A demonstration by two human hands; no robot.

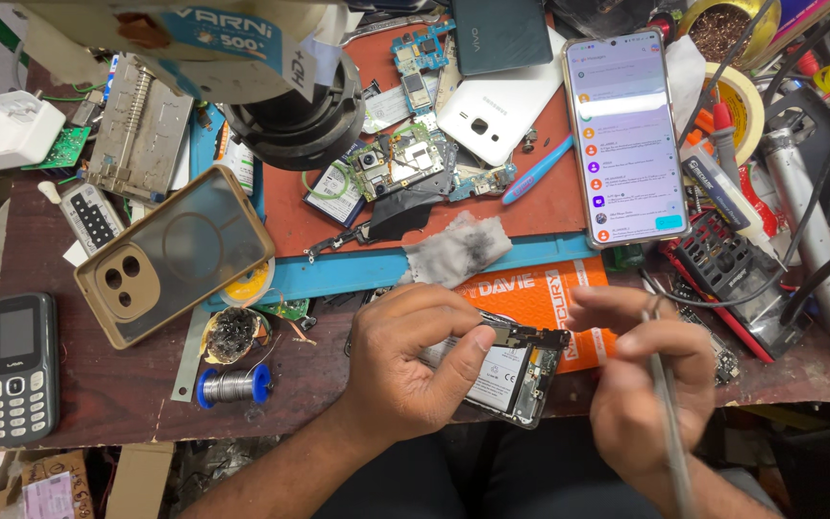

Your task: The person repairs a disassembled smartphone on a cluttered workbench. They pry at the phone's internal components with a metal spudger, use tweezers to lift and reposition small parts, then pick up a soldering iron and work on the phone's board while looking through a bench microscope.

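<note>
Opened smartphone (509,370), back cover off and battery and boards bare, lies at the bench's front edge near six o'clock, pinned by the left hand (415,360) curled over it, while the right hand (646,375) pinches thin tweezers (670,423) just beside it, with reassembly not yet done.

Two hands are at work: the left hand (410,360) at 6 o'clock and the right hand (650,370) at 5 o'clock. One opened phone (516,370) lies under them, and one pair of tweezers (670,423) is in the right. One lit smartphone (624,137) sits at 1 o'clock, one keypad phone (17,368) at 8 o'clock. One tan phone case (173,252) (three round camera cut-outs) lies at 9 o'clock. One solder spool (232,385), one white charger (17,132), two loose back covers (498,111) at 12 o'clock.
</note>
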